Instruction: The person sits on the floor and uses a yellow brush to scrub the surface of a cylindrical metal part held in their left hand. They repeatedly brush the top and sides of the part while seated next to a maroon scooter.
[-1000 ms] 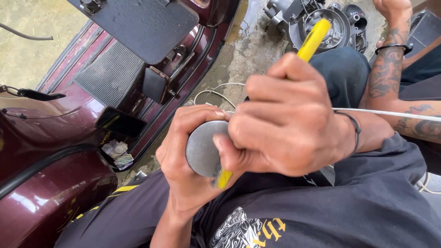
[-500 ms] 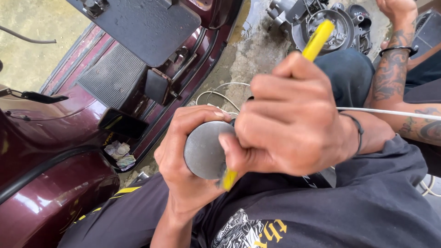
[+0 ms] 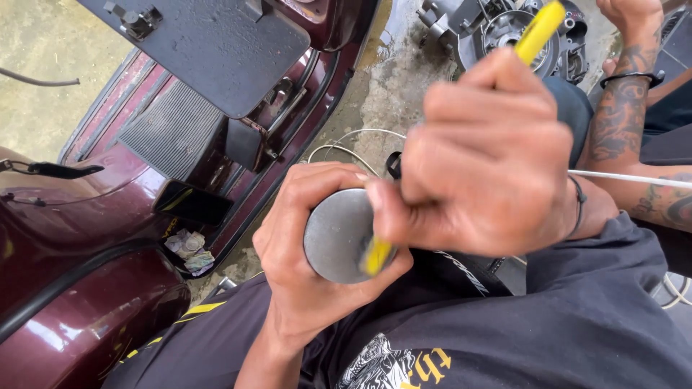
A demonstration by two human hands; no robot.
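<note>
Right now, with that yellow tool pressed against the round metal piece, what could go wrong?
The yellow tool might slip off the smooth round metal part and jab the left hand cupping it, since the fingers wrap close around the rim. The right hand hides the contact spot, so aim seems harder to judge.

Right hand point(image 3: 483, 151) hides the middle of the yellow tool point(image 3: 537, 32); its tip is blurred against the round metal part point(image 3: 335, 234). Left hand point(image 3: 303, 266) covers that part's sides. Another person's tattooed arm point(image 3: 627, 122) is cut off at right edge.
</note>
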